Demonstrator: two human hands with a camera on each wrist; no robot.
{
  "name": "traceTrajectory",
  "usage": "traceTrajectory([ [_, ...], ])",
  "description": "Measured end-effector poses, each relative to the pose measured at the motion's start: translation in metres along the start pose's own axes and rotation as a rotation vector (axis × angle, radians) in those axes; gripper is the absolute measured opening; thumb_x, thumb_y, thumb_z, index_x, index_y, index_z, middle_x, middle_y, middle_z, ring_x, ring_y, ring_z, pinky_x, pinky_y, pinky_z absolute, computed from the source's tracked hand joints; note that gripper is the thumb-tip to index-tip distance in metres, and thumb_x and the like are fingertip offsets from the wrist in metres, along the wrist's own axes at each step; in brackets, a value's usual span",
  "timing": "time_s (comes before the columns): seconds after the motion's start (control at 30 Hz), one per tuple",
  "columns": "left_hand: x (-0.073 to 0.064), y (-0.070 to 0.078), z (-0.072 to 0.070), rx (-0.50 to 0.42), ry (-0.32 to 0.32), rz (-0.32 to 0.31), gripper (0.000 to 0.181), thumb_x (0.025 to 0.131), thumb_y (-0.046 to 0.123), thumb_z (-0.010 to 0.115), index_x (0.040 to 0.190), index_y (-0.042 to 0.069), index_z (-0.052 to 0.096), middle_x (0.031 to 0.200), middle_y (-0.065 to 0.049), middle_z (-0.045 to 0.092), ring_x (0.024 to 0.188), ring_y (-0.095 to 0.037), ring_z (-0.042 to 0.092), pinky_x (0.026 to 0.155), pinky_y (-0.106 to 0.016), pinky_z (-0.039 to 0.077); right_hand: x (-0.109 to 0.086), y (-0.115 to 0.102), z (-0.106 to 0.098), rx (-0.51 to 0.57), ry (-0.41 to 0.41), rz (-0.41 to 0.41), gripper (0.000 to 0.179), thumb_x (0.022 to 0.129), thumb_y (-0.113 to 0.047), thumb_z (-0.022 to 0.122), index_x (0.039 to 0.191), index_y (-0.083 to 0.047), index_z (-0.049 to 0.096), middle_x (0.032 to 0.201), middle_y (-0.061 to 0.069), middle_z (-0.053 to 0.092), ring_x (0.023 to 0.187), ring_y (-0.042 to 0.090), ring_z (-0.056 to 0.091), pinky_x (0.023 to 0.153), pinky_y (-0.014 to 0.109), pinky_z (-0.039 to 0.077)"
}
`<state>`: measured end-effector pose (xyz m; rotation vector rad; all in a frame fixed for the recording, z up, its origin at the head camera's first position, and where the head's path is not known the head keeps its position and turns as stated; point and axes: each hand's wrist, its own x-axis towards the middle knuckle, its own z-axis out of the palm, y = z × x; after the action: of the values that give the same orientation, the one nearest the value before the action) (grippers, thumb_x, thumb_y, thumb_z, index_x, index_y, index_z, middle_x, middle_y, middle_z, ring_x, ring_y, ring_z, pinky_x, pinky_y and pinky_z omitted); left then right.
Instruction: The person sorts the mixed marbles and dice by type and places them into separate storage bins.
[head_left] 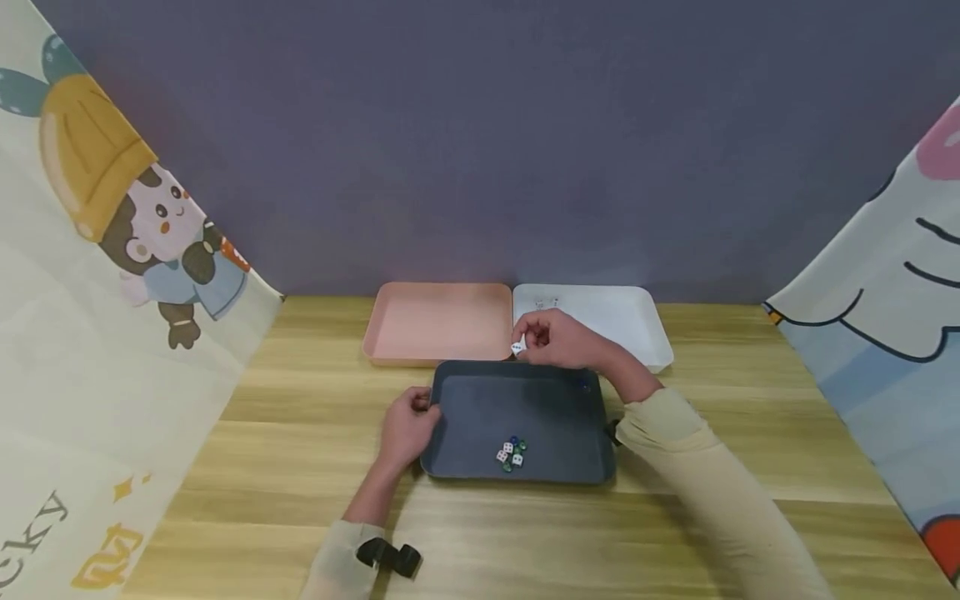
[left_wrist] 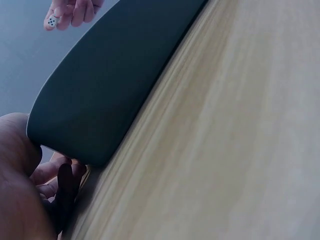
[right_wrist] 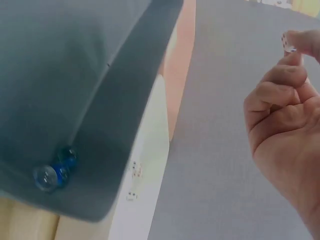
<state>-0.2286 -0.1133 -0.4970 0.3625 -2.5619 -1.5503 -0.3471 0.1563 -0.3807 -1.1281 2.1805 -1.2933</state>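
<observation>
My right hand (head_left: 562, 340) pinches a white die (head_left: 518, 346) between thumb and fingertips, above where the far trays meet. In the right wrist view the die (right_wrist: 288, 42) shows at the fingertips. My left hand (head_left: 408, 427) grips the left edge of the dark grey tray (head_left: 480, 408), thumb at the rim. Some of its fingers are hidden behind the tray wall in the left wrist view. Near the tray's front lies a small cluster of white dice (head_left: 517, 459) and green and blue marbles (head_left: 513, 439). Blue glass marbles (right_wrist: 47, 177) sit in its far right corner.
Behind the grey tray, a pink tray (head_left: 442, 321) stands on the left and a white tray (head_left: 622, 325) on the right, side by side. A few dice (right_wrist: 132, 195) lie in the white tray. A dark wall panel (head_left: 480, 150) rises behind the wooden table (head_left: 300, 400).
</observation>
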Motion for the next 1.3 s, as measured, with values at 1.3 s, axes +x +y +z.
traceTrajectory([
  [1.3, -0.002, -0.005, 0.001, 0.013, 0.050, 0.004, 0.025, 0.082, 0.012, 0.069, 0.106, 0.004, 0.070, 0.083, -0.005, 0.065, 0.068, -0.016, 0.058, 0.061, -0.031, 0.048, 0.034, 0.087, -0.097, 0.254, 0.421, 0.416, 0.038, 0.095, -0.021, 0.065, 0.127, -0.003, 0.054, 0.063, -0.002, 0.044, 0.049, 0.011, 0.031, 0.050, 0.031, 0.031],
])
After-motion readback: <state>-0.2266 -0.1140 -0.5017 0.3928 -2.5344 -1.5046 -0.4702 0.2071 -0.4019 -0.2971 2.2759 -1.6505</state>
